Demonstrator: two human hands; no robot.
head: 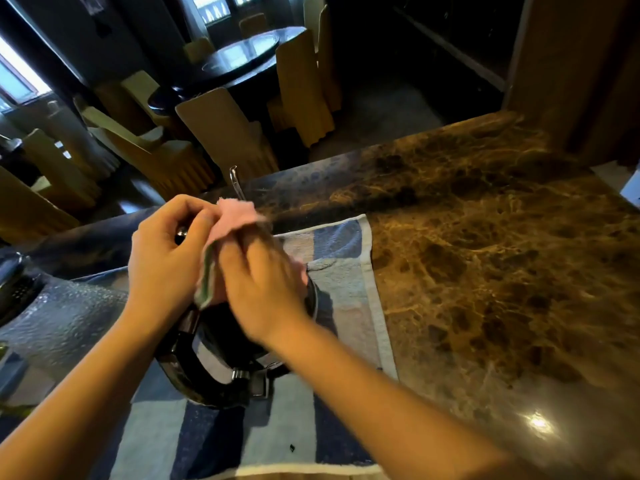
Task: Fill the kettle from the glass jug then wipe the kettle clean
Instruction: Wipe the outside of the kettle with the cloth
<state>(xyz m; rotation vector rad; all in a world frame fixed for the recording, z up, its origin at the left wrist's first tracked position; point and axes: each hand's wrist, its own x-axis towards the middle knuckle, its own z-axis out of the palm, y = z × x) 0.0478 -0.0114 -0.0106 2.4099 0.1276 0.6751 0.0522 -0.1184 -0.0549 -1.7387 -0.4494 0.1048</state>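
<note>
Hands and cloth over half-hidden kettle

Left hand and right hand bare, slim fingers, forearms bare to the frame's edge

From where I stand, a brown marble countertop veined in gold runs across the room, with a bright spot of lamp glare on its near right part. A blue-and-white striped towel lies flat on it, its pale hem toward the bare stone. Beyond the counter sits a dark round dining table with a glossy top, ringed by chairs in yellowish fabric covers (more of them stand off to the left). A bright window glows at far left, and a wooden pillar rises at the right.
</note>
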